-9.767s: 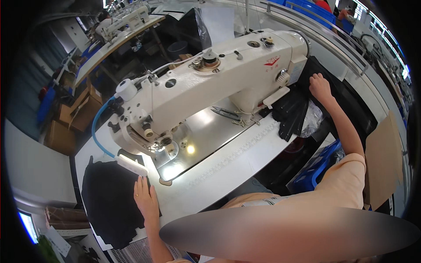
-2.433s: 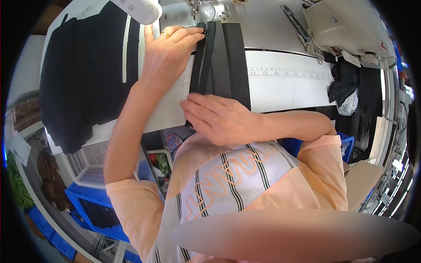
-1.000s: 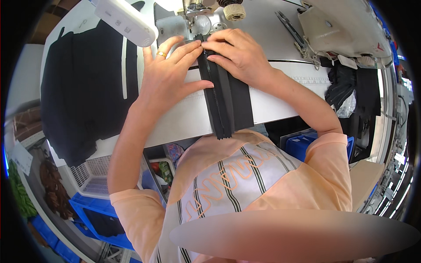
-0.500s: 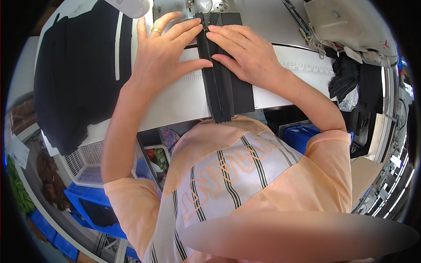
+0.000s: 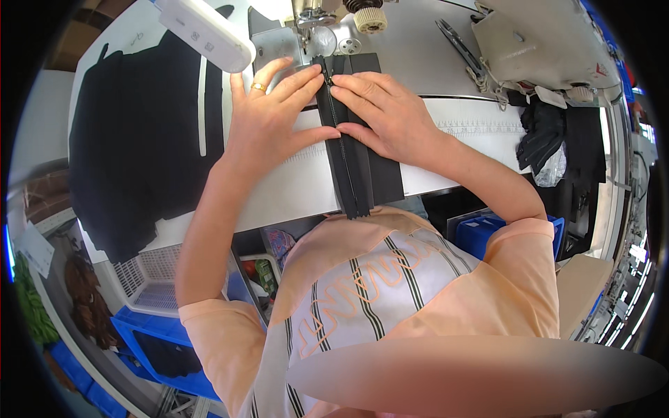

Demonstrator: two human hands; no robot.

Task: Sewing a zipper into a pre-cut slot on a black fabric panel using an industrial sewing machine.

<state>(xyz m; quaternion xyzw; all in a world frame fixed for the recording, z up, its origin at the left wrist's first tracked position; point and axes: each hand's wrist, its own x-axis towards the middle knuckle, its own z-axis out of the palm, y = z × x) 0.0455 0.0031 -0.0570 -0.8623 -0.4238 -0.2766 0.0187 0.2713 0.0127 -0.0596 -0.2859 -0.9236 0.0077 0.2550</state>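
Observation:
A black zipper (image 5: 350, 182) lies lengthwise on black fabric (image 5: 385, 167), its near end hanging over the table's front edge. My left hand (image 5: 268, 122) rests on the zipper's left side with fingers spread, a ring on one of them. On the right side lies my right hand (image 5: 394, 115), its fingers stretched flat over the tape and fabric. Both thumbs meet near the zipper teeth, and the fingertips of both hands are close to the zipper's far end. Just beyond that end are the metal needle area and presser foot of a sewing machine (image 5: 310, 19).
A large black fabric piece (image 5: 143, 146) covers the table's left, under a white device (image 5: 209, 33). Black tweezers (image 5: 460, 52) lie at the far right near the beige machine body (image 5: 529, 42). Dark cloth (image 5: 540, 132) is bunched at right. A white basket (image 5: 150, 279) stands below left.
The view has tipped, so everything sits lower in the picture and more of the sewing machine shows. My hands and the zipper keep the same position relative to each other.

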